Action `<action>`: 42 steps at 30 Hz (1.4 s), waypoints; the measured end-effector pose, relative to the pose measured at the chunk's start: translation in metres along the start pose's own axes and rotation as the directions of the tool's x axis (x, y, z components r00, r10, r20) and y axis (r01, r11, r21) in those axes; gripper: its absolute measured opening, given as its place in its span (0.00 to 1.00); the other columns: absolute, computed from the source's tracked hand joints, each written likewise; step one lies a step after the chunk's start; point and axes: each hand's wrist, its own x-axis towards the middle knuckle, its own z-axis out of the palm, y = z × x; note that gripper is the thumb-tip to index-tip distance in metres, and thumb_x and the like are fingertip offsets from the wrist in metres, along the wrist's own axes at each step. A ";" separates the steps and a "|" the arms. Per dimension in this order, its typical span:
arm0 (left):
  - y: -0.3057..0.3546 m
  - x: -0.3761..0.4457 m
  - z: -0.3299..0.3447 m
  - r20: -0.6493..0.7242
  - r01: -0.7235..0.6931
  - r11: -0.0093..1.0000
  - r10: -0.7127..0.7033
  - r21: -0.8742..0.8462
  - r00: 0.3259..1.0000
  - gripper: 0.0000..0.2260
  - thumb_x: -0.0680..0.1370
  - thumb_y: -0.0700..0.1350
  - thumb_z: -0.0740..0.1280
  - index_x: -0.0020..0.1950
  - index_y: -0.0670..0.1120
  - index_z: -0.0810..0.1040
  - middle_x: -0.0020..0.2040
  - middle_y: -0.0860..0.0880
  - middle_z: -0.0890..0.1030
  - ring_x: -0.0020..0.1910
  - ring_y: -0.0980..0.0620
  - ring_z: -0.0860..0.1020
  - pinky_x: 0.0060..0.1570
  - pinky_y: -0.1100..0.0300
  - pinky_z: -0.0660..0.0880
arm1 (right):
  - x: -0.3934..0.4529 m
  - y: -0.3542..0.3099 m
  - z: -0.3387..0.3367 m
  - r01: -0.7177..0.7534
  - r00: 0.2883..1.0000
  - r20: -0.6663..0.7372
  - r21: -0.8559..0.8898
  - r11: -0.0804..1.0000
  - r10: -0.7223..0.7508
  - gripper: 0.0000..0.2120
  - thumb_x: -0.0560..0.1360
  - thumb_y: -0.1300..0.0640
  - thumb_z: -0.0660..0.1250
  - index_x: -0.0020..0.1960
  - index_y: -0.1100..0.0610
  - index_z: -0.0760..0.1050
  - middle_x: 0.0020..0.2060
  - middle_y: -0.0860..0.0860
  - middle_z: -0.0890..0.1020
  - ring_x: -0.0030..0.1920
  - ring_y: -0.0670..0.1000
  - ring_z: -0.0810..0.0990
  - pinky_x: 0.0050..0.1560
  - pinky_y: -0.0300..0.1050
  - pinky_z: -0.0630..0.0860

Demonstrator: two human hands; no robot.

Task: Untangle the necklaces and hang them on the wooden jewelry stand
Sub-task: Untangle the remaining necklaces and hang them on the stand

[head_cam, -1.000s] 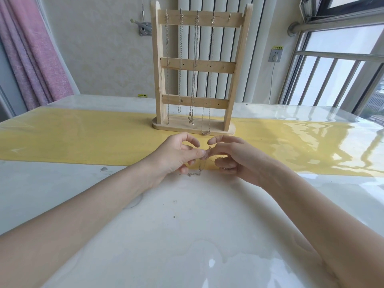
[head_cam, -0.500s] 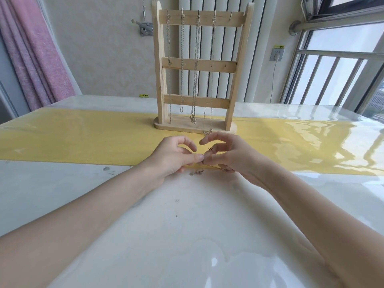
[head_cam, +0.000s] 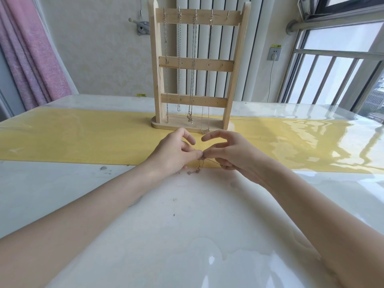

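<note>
Since the earlier frame I am seeing my right hand point(head_cam: 232, 154) opening out its upper fingers into a wider arch, while the pinch point between the two hands is sitting about where it was. My left hand point(head_cam: 174, 154) is pinching the thin gold necklace point(head_cam: 198, 168) between thumb and forefinger, its other fingers curled loosely above. My right hand is meeting it fingertip to fingertip and pinching the same chain, with a strand running back under its lower fingers. The necklace is hanging just below the pinch, very fine, with a small clasp or charm bunched at its low end, touching or nearly touching the glossy white worktop point(head_cam: 187, 235) at the near edge of the yellow runner point(head_cam: 83, 140); I cannot tell which.

Just behind my hands the wooden jewelry stand point(head_cam: 197, 65) is standing upright on the runner. Four necklaces are hanging from hooks on its top bar: two plain silver chains at the left, a third with a butterfly-like pendant point(head_cam: 190, 119), and a fine fourth with a lettered pendant point(head_cam: 205, 131) reaching the base. The rightmost hook is bare.

How much chain is lying under my right palm is hidden, and whether it is knotted is too fine to make out.
</note>
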 end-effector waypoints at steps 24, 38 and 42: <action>-0.004 0.002 0.007 0.074 -0.161 0.979 0.152 0.129 0.986 0.11 0.76 0.43 0.66 0.43 0.52 0.64 0.40 0.49 0.75 0.31 0.59 0.69 0.35 0.66 0.68 | 0.005 0.001 0.001 -0.126 0.990 -0.029 0.241 0.962 0.137 0.12 0.72 0.68 0.65 0.42 0.52 0.68 0.39 0.52 0.73 0.23 0.45 0.62 0.23 0.35 0.55; -0.004 0.003 0.000 0.021 -0.054 0.988 0.058 -0.144 0.998 0.09 0.77 0.40 0.66 0.45 0.49 0.66 0.38 0.51 0.79 0.27 0.59 0.71 0.40 0.62 0.69 | 0.003 -0.004 -0.004 0.057 0.986 -0.164 0.263 0.963 -0.013 0.08 0.77 0.68 0.62 0.46 0.56 0.72 0.36 0.50 0.72 0.23 0.46 0.68 0.25 0.36 0.64; -0.005 0.004 0.001 0.049 -0.058 0.996 0.061 -0.067 0.997 0.09 0.77 0.41 0.67 0.46 0.50 0.67 0.39 0.52 0.77 0.28 0.60 0.73 0.35 0.65 0.68 | 0.004 -0.004 -0.010 0.149 0.971 -0.233 0.424 0.893 -0.051 0.10 0.78 0.68 0.59 0.46 0.56 0.73 0.36 0.49 0.73 0.28 0.47 0.72 0.29 0.36 0.68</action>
